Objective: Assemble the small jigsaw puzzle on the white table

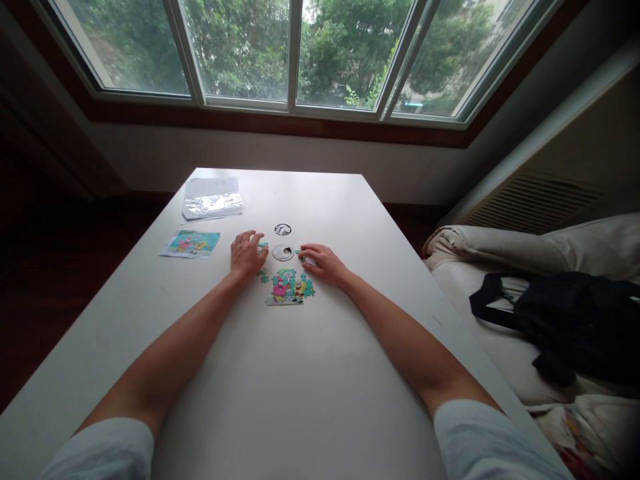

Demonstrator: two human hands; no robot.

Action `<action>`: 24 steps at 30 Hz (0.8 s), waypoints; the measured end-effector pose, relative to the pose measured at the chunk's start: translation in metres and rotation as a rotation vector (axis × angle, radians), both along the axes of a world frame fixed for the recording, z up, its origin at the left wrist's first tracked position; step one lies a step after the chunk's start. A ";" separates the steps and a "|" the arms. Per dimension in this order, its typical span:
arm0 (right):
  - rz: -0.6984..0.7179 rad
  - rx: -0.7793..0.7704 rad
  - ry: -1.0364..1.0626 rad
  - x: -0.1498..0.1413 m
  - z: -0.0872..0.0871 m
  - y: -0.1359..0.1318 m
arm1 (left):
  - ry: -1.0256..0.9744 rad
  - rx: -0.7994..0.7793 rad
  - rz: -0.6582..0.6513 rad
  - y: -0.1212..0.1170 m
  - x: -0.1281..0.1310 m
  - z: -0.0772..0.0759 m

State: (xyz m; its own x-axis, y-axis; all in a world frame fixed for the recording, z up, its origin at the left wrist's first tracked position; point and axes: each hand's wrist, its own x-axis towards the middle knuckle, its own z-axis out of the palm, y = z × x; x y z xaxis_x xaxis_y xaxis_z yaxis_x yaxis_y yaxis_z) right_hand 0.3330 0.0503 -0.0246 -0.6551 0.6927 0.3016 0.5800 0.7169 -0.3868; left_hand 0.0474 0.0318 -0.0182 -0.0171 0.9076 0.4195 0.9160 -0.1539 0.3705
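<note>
A partly joined jigsaw puzzle (287,288) with pink and yellow cartoon figures lies on the white table (310,373). My left hand (245,255) rests to its upper left, fingers apart beside loose turquoise puzzle pieces (263,246). More loose pieces (263,275) lie below those fingers. To the puzzle's upper right, my right hand (324,263) has bent, separated fingers. A small turquoise piece (299,252) shows at its fingertips. Between the hands sits a round, silvery tin-like object (283,253), with a second round shiny disc (283,229) behind it.
Left of my hands lies a printed picture sheet (191,244) with similar cartoon figures. Clear plastic over white paper (213,197) lies at the table's far left. A dark bag or garment (580,327) is on the cream sofa (460,267) at right. Windows (295,53) stand beyond.
</note>
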 end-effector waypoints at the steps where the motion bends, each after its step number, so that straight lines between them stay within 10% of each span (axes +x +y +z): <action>1: 0.015 0.000 0.021 0.000 0.001 -0.001 | -0.010 -0.039 -0.007 0.003 -0.003 -0.004; 14: -0.020 -0.030 0.005 -0.002 0.002 -0.005 | -0.138 -0.190 -0.426 0.009 -0.009 0.001; 24: 0.005 -0.024 -0.174 -0.005 -0.007 -0.004 | -0.164 -0.147 -0.337 0.011 -0.022 0.006</action>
State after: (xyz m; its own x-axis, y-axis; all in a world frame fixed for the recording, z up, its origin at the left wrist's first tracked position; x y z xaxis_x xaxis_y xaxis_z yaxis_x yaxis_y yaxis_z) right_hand 0.3283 0.0460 -0.0319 -0.6992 0.6952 0.1666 0.6363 0.7115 -0.2982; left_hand 0.0253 0.0430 -0.0124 0.2358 0.9241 0.3007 0.7505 -0.3698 0.5477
